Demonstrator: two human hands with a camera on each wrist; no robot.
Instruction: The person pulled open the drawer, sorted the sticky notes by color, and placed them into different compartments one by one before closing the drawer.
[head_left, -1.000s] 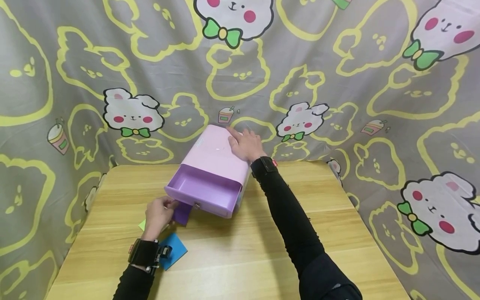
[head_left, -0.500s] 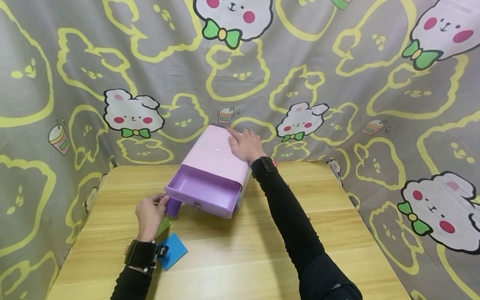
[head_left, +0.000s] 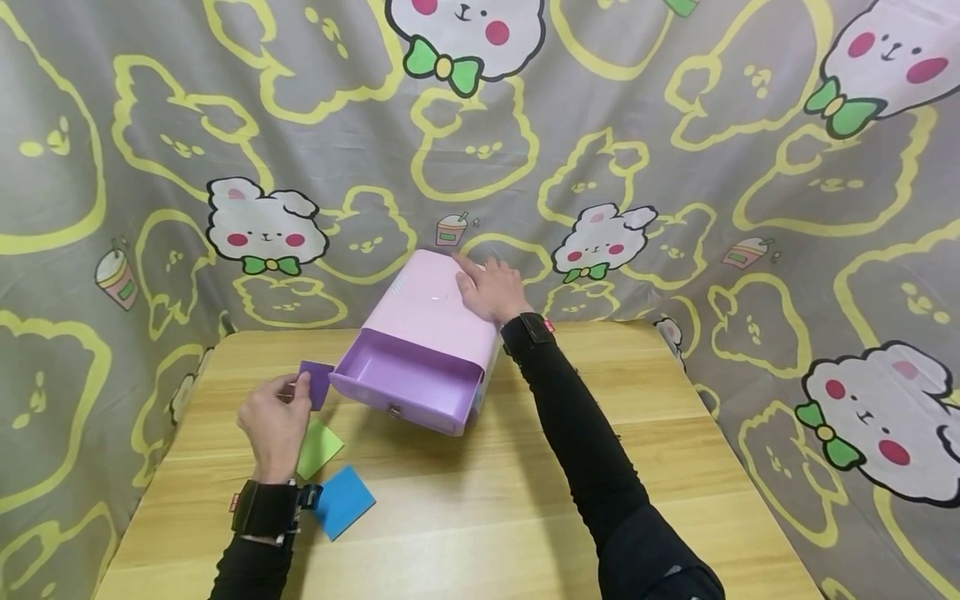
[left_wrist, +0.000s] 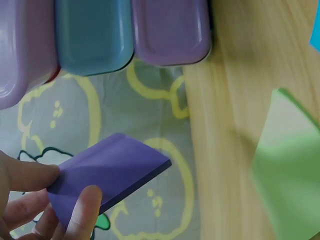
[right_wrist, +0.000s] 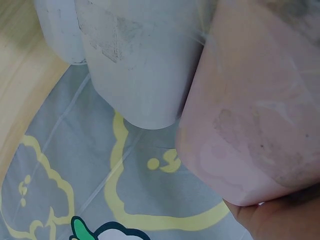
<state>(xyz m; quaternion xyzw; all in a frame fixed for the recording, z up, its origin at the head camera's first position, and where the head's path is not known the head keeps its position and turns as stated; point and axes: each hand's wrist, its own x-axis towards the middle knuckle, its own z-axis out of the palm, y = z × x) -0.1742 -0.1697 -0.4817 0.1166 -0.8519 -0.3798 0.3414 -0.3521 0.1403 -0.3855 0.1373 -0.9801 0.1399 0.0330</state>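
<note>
My left hand (head_left: 273, 425) pinches a purple sticky note pad (head_left: 318, 385) between thumb and fingers, beside the front left corner of a pulled-out drawer (head_left: 408, 382). In the left wrist view the purple sticky note pad (left_wrist: 112, 167) is tilted, its dark edge showing. The drawer is light purple, has a small metal catch in front and tops a pink drawer unit (head_left: 420, 304). My right hand (head_left: 495, 292) rests on the unit's top near its back right edge, index finger stretched out. A green sticky note pad (head_left: 318, 450) and a blue sticky note pad (head_left: 345, 502) lie below the left hand.
Below the open drawer, a teal drawer (left_wrist: 95, 35) and a purple lower drawer (left_wrist: 172, 32) are pushed in. The unit stands at an angle towards the back of the wooden table (head_left: 525, 500). A patterned grey curtain (head_left: 480, 142) hangs behind and on both sides.
My left hand has moved left and slightly back, bringing the purple sticky note pad out from beneath the drawer's front. More of the green pad now shows. The right hand has stayed put.
</note>
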